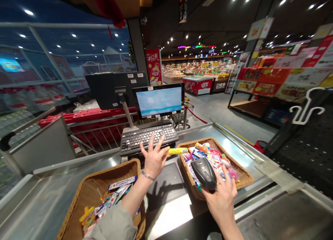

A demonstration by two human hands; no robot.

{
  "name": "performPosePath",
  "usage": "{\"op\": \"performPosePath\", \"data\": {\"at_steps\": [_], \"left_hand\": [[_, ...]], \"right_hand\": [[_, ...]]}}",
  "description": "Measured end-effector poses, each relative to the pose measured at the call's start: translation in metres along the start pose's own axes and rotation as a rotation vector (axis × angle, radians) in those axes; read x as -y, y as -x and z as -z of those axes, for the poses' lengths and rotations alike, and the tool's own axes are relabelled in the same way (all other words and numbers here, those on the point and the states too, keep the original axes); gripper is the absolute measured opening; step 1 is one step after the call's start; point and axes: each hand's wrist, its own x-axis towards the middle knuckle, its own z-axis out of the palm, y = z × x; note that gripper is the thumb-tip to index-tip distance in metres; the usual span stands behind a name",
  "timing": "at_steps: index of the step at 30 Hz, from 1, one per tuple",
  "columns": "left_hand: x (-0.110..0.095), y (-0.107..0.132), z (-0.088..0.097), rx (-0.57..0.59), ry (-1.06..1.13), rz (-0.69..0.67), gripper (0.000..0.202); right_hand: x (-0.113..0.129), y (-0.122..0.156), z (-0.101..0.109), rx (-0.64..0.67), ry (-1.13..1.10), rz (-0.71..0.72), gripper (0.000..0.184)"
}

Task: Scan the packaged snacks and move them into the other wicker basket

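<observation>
My left hand (154, 160) is over the front of the black keyboard (148, 137), fingers spread. A yellow tube-shaped packet (178, 150) is pinched by its left end between thumb and forefinger. My right hand (222, 191) grips a black barcode scanner (203, 172), which hangs over the right wicker basket (244, 184). Colourful small sweets (205, 148) fill that basket, partly hidden by the scanner and hand. Below my left forearm, the left wicker basket (74, 198) holds several wrapped sticks (122, 182) and a yellow-orange packet (87, 215).
A lit monitor (160, 102) stands behind the keyboard, with a second screen (114, 90) facing away beside it. Between the baskets lies a dark flat panel (168, 182) on the metal counter (114, 160). A white hook (305, 108) hangs at right.
</observation>
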Motion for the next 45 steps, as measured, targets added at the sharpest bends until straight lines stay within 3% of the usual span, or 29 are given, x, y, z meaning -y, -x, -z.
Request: {"op": "performPosePath", "data": {"at_steps": [21, 25, 31, 36, 45], "left_hand": [[-0.043, -0.028, -0.044, 0.055, 0.113, -0.137, 0.022], [-0.061, -0.039, -0.060, 0.043, 0.149, -0.159, 0.025], [-0.081, -0.047, -0.088, 0.094, 0.116, -0.070, 0.038], [-0.070, -0.043, -0.091, 0.136, 0.080, -0.020, 0.046], [-0.037, -0.022, -0.059, 0.150, 0.023, 0.082, 0.045]], "right_hand": [[-0.043, 0.001, 0.014, -0.109, 0.084, -0.079, 0.047], [-0.050, 0.000, 0.020, -0.093, 0.100, -0.126, 0.048], [-0.064, 0.002, 0.021, -0.109, 0.112, -0.124, 0.037], [-0.065, -0.001, 0.015, -0.100, 0.099, -0.123, 0.040], [-0.039, -0.010, -0.009, -0.059, 0.007, -0.045, 0.052]]}}
